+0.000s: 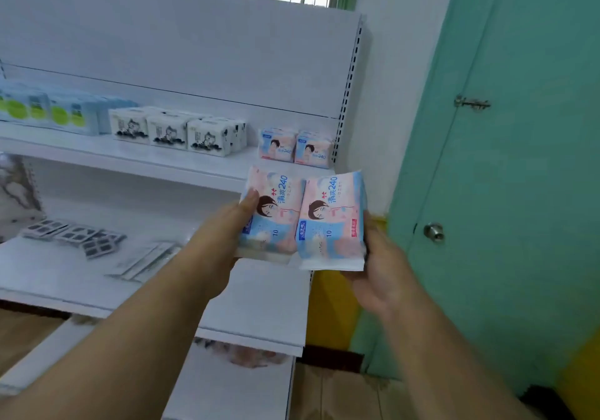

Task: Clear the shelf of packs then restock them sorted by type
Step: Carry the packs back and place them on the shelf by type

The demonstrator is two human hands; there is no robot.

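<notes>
Now the left hand (233, 225) is gripping one pink pack (271, 215) and the right hand (378, 267) another (332, 225), side by side, just below the upper shelf (207, 165). Best is setting them upright in front of the matching pink packs (297, 145), faces forward.

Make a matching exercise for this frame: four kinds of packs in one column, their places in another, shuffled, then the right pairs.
Packs:
1. pink-and-blue packs in the hands
2. white packs with black drawing
3. pale blue packs with green circles
4. flat dark packs

Places:
A. far left of the upper shelf
B. left part of the lower shelf
C. held in front of the shelves, left hand and right hand each holding one
D. middle of the upper shelf

Pairs: 1-C, 2-D, 3-A, 4-B
</notes>
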